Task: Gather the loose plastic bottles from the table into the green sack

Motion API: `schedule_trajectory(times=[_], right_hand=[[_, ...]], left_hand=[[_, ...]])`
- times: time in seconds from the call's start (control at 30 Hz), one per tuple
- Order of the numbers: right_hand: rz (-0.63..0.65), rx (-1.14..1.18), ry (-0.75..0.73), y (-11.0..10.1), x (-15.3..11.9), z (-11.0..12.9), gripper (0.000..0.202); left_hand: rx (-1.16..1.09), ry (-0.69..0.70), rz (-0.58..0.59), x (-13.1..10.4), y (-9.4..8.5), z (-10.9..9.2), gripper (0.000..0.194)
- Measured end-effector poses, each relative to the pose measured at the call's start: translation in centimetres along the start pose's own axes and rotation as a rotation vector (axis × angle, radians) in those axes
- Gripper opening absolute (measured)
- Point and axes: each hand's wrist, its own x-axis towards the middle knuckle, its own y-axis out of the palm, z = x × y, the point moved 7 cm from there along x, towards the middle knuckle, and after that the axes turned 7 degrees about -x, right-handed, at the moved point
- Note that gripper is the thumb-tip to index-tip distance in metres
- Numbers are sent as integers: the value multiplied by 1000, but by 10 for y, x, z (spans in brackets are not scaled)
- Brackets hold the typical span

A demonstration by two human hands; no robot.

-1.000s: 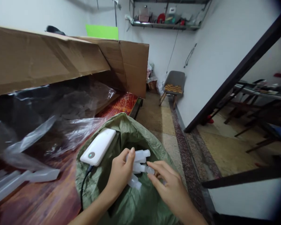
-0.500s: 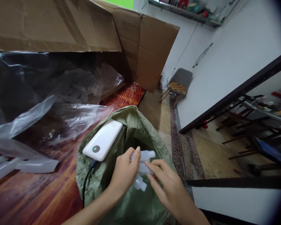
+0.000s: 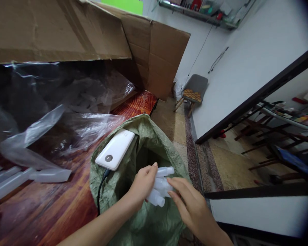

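My left hand (image 3: pixel 143 184) is closed around several small translucent plastic tubes (image 3: pixel 164 171) with narrower ends that point right. The thumb lies over the topmost one. From the right, my right hand (image 3: pixel 191 203) pinches the end of a middle tube (image 3: pixel 162 183) between thumb and fingers. Both hands are over the mouth of a green woven sack (image 3: pixel 161 223), whose inside is dark. A white power bank (image 3: pixel 115 149) with a black cable (image 3: pixel 100 193) rests on the sack's left rim.
Loose translucent tubes (image 3: pixel 12 184) lie at left on the wood-patterned surface (image 3: pixel 53 208). Behind them, clear plastic film (image 3: pixel 89 130) spills from a large cardboard box (image 3: pixel 164 58). A grey chair (image 3: pixel 196 87) stands by the white wall, with a dark-framed doorway (image 3: pixel 236 124) at right.
Both hands have shifted slightly right and down with the tubes. The lower tubes in my left hand have turned and show more. The camera view has moved a little.
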Motion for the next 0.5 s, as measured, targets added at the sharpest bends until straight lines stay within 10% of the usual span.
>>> schedule_trajectory(times=[0.2,0.5], right_hand=[[85,-127,144,-3,-7,-13,45],[46,-6,116,-6,-17,0,17]], left_hand=[[163,84,10,1,0,4,55],[154,90,27,-7,3,-1,52]])
